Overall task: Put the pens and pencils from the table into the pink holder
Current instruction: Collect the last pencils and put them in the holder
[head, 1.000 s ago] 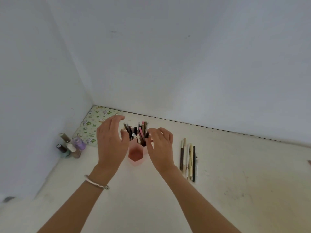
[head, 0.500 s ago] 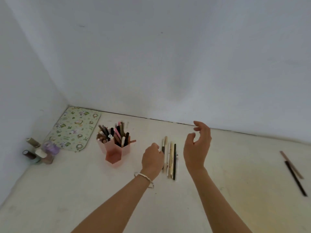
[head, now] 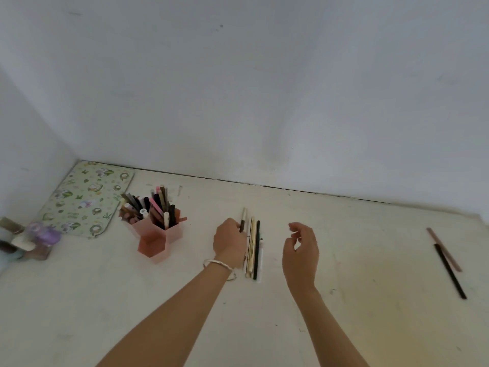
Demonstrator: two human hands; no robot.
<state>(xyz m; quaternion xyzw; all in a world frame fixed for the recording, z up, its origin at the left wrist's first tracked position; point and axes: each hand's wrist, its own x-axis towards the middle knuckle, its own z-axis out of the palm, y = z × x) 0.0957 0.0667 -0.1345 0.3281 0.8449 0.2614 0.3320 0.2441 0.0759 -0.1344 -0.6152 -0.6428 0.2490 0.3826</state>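
The pink holder [head: 154,238], made of hexagonal cups, stands left of centre with several pens and pencils upright in it. A row of pens and pencils [head: 254,247] lies side by side on the table in the middle. My left hand [head: 229,243] rests at the row's left edge, its fingers closed around the brown-and-white pen [head: 242,221] there. My right hand [head: 301,250] hovers just right of the row, fingers curled and apart, holding nothing. A black pencil [head: 449,271] and a brown pencil [head: 444,250] lie far right.
A floral green mat [head: 84,198] lies in the back left corner. Several small bottles [head: 29,238] cluster by the left wall. White walls close the table at the back and left.
Both hands left the pink holder and moved right to the row of pens. My left hand closed on the leftmost pen. The view shifted right, bringing the two far-right pencils in.
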